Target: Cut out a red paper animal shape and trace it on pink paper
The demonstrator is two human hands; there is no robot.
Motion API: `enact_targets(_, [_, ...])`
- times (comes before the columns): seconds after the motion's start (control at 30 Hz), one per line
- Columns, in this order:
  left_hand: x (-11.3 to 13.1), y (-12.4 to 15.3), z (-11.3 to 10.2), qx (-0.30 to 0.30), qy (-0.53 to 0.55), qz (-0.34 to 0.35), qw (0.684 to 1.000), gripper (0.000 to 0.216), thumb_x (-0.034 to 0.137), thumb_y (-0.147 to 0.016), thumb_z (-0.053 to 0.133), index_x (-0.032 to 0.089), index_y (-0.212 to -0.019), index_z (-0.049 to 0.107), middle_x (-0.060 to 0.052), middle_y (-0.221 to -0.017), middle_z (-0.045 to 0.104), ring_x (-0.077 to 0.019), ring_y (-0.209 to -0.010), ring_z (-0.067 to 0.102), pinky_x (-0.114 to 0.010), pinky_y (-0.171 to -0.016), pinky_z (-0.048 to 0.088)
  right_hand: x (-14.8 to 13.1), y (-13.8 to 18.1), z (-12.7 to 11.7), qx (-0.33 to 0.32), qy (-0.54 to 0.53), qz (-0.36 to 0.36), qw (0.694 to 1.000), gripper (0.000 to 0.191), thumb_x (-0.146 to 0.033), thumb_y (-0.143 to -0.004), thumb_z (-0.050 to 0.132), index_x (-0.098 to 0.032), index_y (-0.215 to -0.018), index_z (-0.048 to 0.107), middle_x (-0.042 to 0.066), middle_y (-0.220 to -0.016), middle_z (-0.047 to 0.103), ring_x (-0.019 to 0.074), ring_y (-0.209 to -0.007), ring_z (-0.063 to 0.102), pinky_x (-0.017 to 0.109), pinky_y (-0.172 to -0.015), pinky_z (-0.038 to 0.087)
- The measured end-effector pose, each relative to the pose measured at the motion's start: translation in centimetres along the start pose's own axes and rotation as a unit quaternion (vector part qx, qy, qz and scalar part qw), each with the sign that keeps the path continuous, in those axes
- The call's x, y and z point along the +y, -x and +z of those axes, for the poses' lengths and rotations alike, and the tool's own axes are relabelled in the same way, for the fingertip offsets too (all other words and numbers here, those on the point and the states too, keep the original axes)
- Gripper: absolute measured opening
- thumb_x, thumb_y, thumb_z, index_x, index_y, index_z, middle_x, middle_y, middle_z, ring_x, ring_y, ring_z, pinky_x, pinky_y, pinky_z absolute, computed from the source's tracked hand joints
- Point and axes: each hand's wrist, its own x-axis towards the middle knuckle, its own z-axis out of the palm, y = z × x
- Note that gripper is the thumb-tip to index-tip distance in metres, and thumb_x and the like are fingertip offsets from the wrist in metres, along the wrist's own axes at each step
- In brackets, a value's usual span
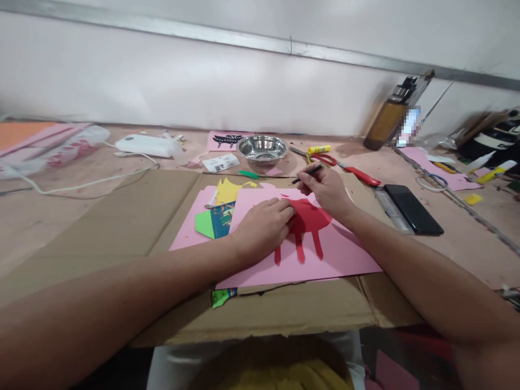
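Note:
My left hand [266,230] rests on the pink sheet [345,254], its fingers lying loosely bent over the left part of a red paper cutout [311,216]. The cutout has an animal-like body with legs, and my left hand hides one end of it. Just above the cutout, my right hand [325,187] is closed around a slim black pencil [307,174], whose tip points left and is apart from the paper. Under the pink sheet's left side lie yellow paper scraps [227,192] and a green and blue printed piece [221,219].
A cardboard sheet [122,216] lies beneath the work. Behind it stand a metal bowl [262,149], a yellow glue stick [319,149] and red-handled scissors [325,158]. A black phone [412,208] lies beside a clear ruler [392,211] at right. An amber bottle [384,122] leans near the wall.

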Motion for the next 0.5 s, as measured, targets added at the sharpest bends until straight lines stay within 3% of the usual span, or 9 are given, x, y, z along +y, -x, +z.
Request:
enact_targets(0.13, [0.2,0.5,0.1,0.020,-0.004,0.025,0.999,0.023,0.021,-0.098,0.048,0.013,-0.110,0.067,-0.010,-0.112,0.070,-0.0242,-0.103,0.064,-0.040,-0.096,0.051,2.0,0.6,0.1,0.029,0.016,0.047,0.998,0.020,-0.036,-0.091,0.059,-0.019,-0.080,0.058,0.000,-0.066,0.065,0.0113,-0.055,0.057,0.025,-0.052,0.045])
enact_targets(0.33, [0.1,0.9,0.2,0.034,0.011,0.021,0.999,0.024,0.021,-0.097,0.052,0.012,-0.114,0.066,-0.011,-0.118,0.070,-0.0258,-0.105,0.064,-0.042,-0.095,0.053,2.4,0.9,0.1,0.001,0.088,0.003,0.996,0.014,-0.031,-0.091,0.058,-0.020,-0.083,0.060,0.002,-0.075,0.070,0.0159,-0.068,0.066,0.029,-0.066,0.051])
enact_targets(0.5, [0.1,0.9,0.3,0.030,0.016,0.019,0.999,0.023,0.022,-0.097,0.053,0.012,-0.113,0.067,-0.011,-0.116,0.069,-0.0259,-0.105,0.063,-0.043,-0.096,0.053,2.4,1.0,0.2,0.009,0.083,0.000,0.996,0.015,-0.033,-0.092,0.056,-0.021,-0.083,0.060,0.002,-0.073,0.069,0.0163,-0.066,0.065,0.030,-0.065,0.050])
